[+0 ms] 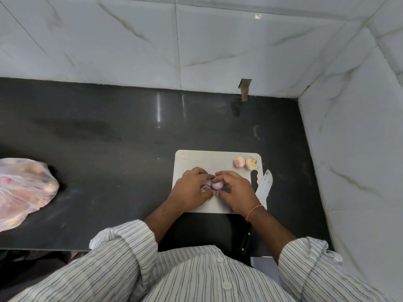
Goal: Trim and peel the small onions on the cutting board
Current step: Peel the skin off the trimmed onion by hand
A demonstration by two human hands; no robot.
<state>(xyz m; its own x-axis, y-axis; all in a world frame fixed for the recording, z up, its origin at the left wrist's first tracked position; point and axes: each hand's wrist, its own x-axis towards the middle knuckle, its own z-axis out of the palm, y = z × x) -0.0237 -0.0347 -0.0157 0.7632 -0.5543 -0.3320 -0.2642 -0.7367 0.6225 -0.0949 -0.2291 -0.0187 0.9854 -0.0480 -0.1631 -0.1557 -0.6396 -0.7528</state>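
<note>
White marble-veined wall tiles (pixel 130 40) close off the back and right side, and below them runs a dark, glossy worktop (pixel 109 127). The person stands close against its near edge in a white shirt with thin dark stripes (pixel 196 275), sleeves rolled up past the forearms. At the far left of the worktop sits a thin plastic bag (pixel 24 190), crumpled, with pinkish onions showing through it. Toward the right lies a white cutting board (pixel 196 160), and both hands meet over its middle. The left hand (pixel 189 190) and the right hand (pixel 235 190) (a thin orange thread (pixel 254 211) circles that wrist) have their fingers clamped together on one pale purple onion (pixel 217 185), with loose purple skin (pixel 206 188) hanging just beside it. A knife (pixel 265 184) lies along the board's right edge, its pale blade partly on the board, its dark handle running back under the right forearm. Two more small onions (pixel 245 162), touching each other, rest in the board's far right corner.
</note>
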